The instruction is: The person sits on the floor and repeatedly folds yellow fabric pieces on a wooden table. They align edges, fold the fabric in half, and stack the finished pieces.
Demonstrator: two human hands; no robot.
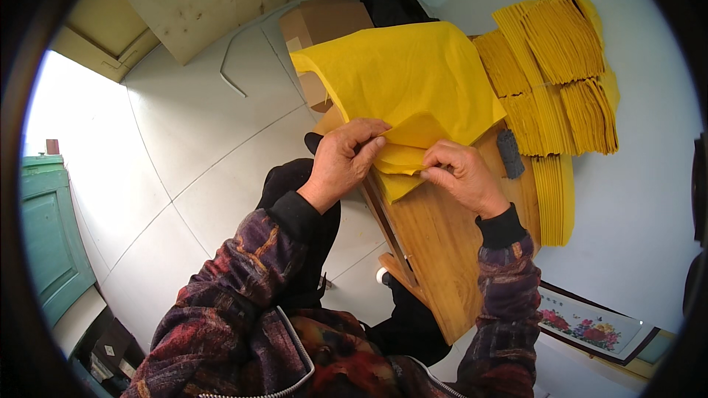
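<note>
A large sheet of yellow felt-like cloth (402, 70) lies over the far end of a wooden table (450, 250) and hangs past its left edge. Between my hands a folded yellow piece (417, 133) is lifted at its near edge; I cannot tell whether it joins the large sheet. My left hand (344, 162) pinches its left corner between thumb and fingers. At the right corner, my right hand (466, 177) holds the edge in a pinch, the wrist above the tabletop. A dark grey ribbed block (509, 153) sits beyond my right hand at the table's right edge.
Stacks of folded yellow cloth (553, 96) stand along the right, by a pale wall. A cardboard box (328, 21) rests on the tiled floor (199, 140) past the table. Upper left is a wooden panel (199, 0); a framed flower picture (590, 324) is at lower right.
</note>
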